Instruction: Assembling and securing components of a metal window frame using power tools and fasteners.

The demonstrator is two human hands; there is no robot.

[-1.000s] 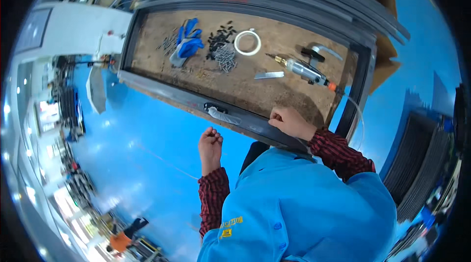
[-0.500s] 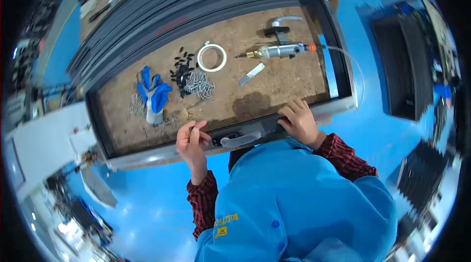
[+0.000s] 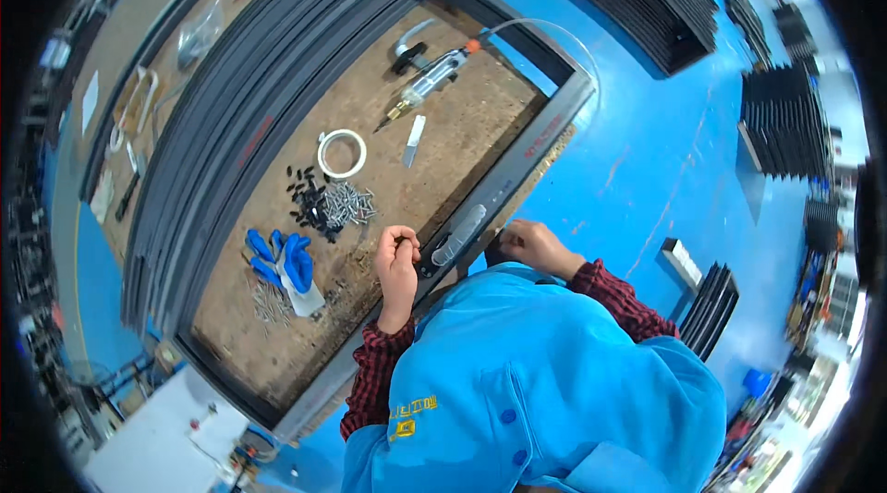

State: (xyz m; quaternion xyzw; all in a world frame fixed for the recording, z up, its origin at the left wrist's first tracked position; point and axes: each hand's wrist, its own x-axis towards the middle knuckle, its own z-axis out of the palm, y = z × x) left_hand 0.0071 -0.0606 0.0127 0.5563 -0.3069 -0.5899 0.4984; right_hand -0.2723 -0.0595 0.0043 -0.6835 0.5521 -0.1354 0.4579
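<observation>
My left hand (image 3: 398, 276) is closed at the near rail of a dark grey metal frame (image 3: 527, 160), fingertips pinched together. Anything between them is too small to make out. Beside those fingertips, a clear, shiny handle-shaped piece (image 3: 459, 232) lies along the rail, with a small black fitting (image 3: 428, 264) at its end. My right hand (image 3: 538, 247) is curled just off the rail's near side, close to my blue jacket. Its fingertips are hidden, so I cannot see whether it holds anything.
Inside the frame, on a brown board (image 3: 462, 151), lie silver screws (image 3: 348, 205), black plugs (image 3: 309, 202), a white tape roll (image 3: 342, 154), a utility knife (image 3: 414, 140), an air screwdriver (image 3: 430, 85) with a hose, and blue-and-white gloves (image 3: 288, 264). More frames (image 3: 217, 114) are stacked beyond.
The whole view has turned, so the frame now slants up to the right. My right hand has left the rail and curled near my body. My left hand's fingers have drawn together beside the black fitting.
</observation>
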